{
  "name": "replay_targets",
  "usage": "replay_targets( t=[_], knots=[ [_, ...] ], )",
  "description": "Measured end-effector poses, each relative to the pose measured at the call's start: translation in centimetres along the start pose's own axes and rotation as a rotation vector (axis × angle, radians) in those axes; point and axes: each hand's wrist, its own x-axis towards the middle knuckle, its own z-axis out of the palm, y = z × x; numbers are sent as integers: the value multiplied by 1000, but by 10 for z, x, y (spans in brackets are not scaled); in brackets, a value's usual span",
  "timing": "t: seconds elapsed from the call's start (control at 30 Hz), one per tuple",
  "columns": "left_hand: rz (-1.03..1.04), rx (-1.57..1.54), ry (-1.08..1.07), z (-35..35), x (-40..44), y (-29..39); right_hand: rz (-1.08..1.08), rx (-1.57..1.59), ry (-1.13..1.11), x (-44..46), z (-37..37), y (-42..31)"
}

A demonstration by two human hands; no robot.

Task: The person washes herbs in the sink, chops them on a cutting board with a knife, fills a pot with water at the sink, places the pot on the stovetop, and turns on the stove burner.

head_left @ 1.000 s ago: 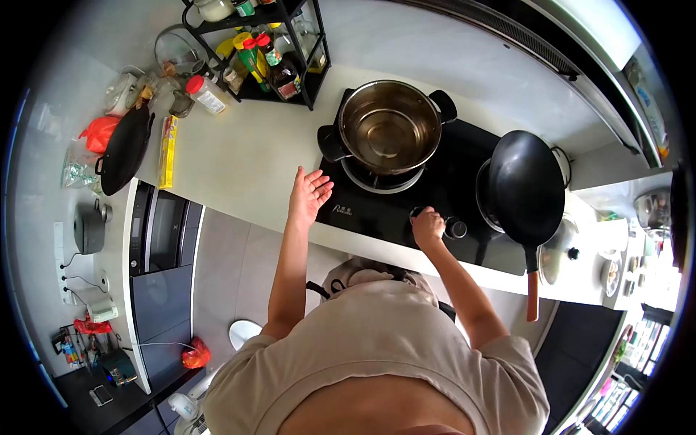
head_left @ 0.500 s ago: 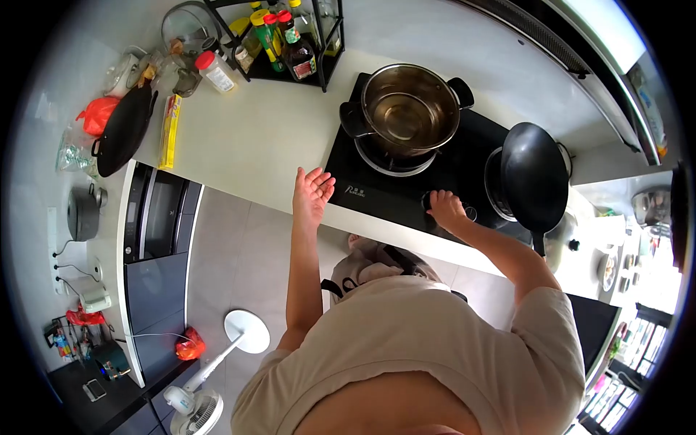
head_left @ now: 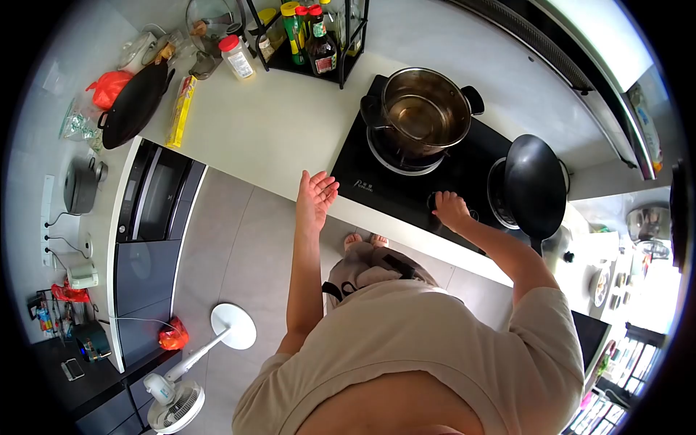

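Observation:
My right hand (head_left: 451,209) is closed on a stove knob (head_left: 433,201) at the front of the black gas hob (head_left: 391,190). A second knob (head_left: 473,215) lies partly behind that hand. My left hand (head_left: 317,197) is held palm up over the counter's front edge, left of the hob, with its fingers apart and nothing in it. On the left burner stands a steel pot (head_left: 426,109) with two black handles and no lid; its inside looks brownish. A black wok (head_left: 535,186) sits tilted over the right burner.
Behind the counter (head_left: 268,123), a black rack (head_left: 342,75) holds bottles. A red-capped jar (head_left: 237,57), a yellow box (head_left: 181,112) and a dark pan (head_left: 135,106) are at the left. A white fan (head_left: 176,406) stands on the floor; a range hood (head_left: 558,69) is overhead.
The camera view has shifted and turned. My right forearm has swung outward to the right, with that hand still at the knob. My left hand remains open near the counter edge.

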Motion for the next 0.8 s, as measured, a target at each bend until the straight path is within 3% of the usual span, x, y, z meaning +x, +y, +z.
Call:
replay_targets(
  t=[0.13, 0.23, 0.33, 0.57, 0.8],
  knots=[
    [4, 13, 15, -3, -8, -1, 17, 53, -116, 1, -11, 1],
    [-29, 1, -1, -7, -14, 3, 141, 140, -153, -1, -28, -5],
    [7, 37, 0, -10, -27, 13, 405, 202, -54, -15, -55, -32],
    [-6, 40, 5, -27, -36, 14, 88, 763, 187, -5, -93, -86],
    [74, 49, 44, -43, -69, 25, -373, 987, 420, 60, -131, -149]
  ],
)
